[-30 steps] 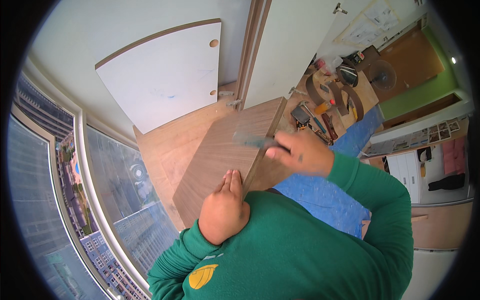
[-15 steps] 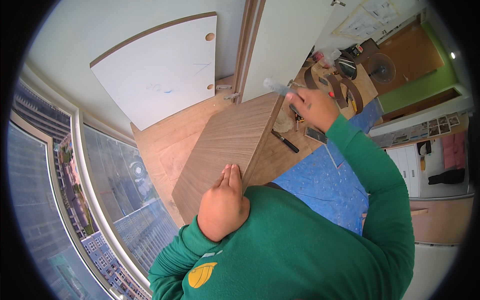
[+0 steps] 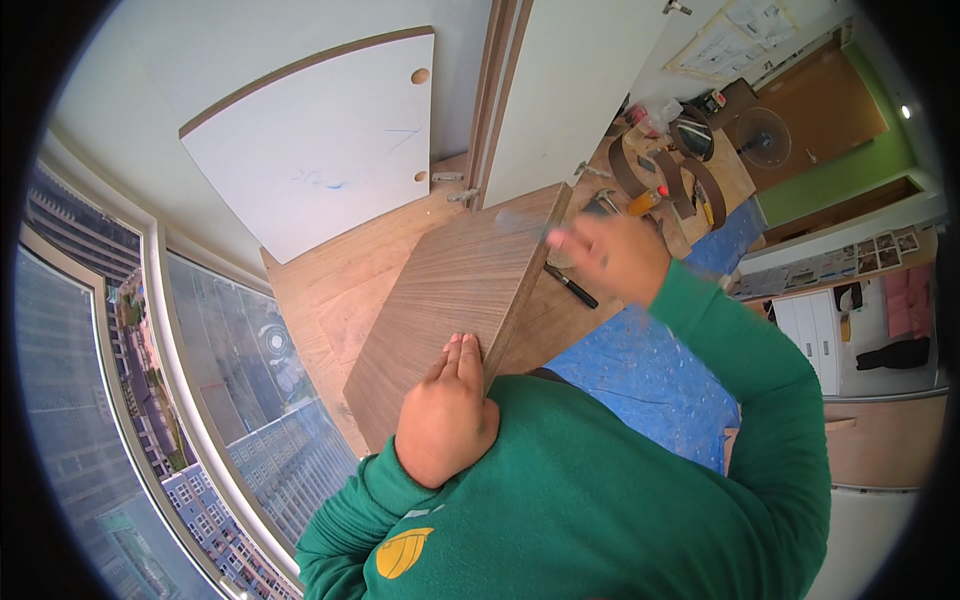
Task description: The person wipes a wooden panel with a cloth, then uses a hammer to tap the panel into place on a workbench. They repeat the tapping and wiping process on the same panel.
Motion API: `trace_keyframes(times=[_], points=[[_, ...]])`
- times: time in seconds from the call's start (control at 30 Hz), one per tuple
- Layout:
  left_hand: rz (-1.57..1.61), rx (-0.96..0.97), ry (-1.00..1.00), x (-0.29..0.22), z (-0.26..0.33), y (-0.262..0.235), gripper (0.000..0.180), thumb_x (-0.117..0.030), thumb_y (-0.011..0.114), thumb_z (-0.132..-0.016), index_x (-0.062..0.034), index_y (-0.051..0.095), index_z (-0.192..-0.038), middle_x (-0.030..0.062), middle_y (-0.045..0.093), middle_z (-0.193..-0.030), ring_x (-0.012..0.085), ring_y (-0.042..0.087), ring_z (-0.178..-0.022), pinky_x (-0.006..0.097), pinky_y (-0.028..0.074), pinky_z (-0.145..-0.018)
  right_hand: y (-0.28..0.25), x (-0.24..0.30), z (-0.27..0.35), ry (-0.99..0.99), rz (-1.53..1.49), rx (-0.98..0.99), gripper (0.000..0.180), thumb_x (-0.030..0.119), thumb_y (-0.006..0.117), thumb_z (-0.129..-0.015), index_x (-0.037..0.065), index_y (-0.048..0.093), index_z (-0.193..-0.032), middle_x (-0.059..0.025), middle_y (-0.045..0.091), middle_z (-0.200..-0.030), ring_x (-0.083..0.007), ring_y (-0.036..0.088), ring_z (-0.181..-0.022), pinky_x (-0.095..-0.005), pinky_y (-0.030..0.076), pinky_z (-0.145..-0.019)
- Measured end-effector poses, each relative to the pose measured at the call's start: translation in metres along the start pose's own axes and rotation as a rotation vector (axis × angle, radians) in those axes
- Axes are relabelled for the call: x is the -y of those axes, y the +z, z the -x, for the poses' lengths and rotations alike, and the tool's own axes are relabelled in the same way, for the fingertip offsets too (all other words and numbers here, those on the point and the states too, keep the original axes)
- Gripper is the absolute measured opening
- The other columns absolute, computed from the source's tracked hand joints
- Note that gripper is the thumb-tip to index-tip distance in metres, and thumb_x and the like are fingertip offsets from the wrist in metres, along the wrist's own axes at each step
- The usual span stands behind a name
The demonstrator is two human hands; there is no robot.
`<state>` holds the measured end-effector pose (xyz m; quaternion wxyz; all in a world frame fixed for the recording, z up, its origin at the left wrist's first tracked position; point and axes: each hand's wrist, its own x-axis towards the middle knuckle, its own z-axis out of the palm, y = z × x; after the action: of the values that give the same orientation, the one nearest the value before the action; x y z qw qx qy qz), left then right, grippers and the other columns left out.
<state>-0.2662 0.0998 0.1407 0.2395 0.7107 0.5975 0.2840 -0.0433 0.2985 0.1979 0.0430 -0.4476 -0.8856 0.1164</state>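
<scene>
A brown wood-grain panel stands on edge in front of me, running away toward a white door. My left hand lies flat against its near end, fingers together at the top edge. My right hand is blurred with motion just right of the panel's far corner. It grips a flat grey tool, also blurred, that reaches over the panel's top edge. My green sleeves fill the lower part of the view.
A white board with round holes leans on the wall at the back, beside the white door. A black pen, hand tools and brown tape rolls lie right of the panel. Blue sheeting covers the floor there. A window curves along the left.
My right hand ran the grey tool along the panel's top edge to the far end, then came back a little toward me. The left hand and the panel stayed put.
</scene>
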Motion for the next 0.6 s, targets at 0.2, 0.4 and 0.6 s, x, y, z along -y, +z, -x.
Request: trace_keyframes(times=[0.2,0.4,0.6], points=[[-0.001,0.026,-0.005,0.003,0.001,-0.002,0.07,-0.007,0.063,-0.073,0.0173,0.047,-0.137,0.0394,0.061,-0.129,0.0453,0.062,-0.124,0.045,0.055,-0.102,-0.01,-0.038,-0.024,0.116,0.052,-0.117,0.053,0.052,0.051,-0.105,0.007,0.065,-0.081,-0.0152,0.061,-0.064,-0.0396,0.062,-0.062,-0.0521,0.048,-0.057],[0.004,0.025,0.004,0.004,0.0,-0.004,0.07,-0.007,0.063,-0.073,0.0178,0.047,-0.136,0.04,0.06,-0.13,0.0456,0.063,-0.124,0.045,0.055,-0.102,0.006,0.048,0.035,-0.085,-0.087,0.152,0.056,0.053,0.058,-0.102,0.005,0.056,-0.073,-0.0149,0.056,-0.06,-0.0355,0.057,-0.055,-0.0486,0.043,-0.053],[0.015,0.024,0.013,0.005,0.0,-0.004,0.069,-0.007,0.062,-0.073,0.0165,0.048,-0.136,0.0393,0.06,-0.13,0.0454,0.063,-0.123,0.044,0.055,-0.102,-0.018,-0.011,-0.026,0.008,0.148,0.07,0.048,0.05,0.057,-0.102,0.008,0.069,-0.082,-0.0172,0.064,-0.068,-0.0386,0.065,-0.065,-0.052,0.048,-0.059]])
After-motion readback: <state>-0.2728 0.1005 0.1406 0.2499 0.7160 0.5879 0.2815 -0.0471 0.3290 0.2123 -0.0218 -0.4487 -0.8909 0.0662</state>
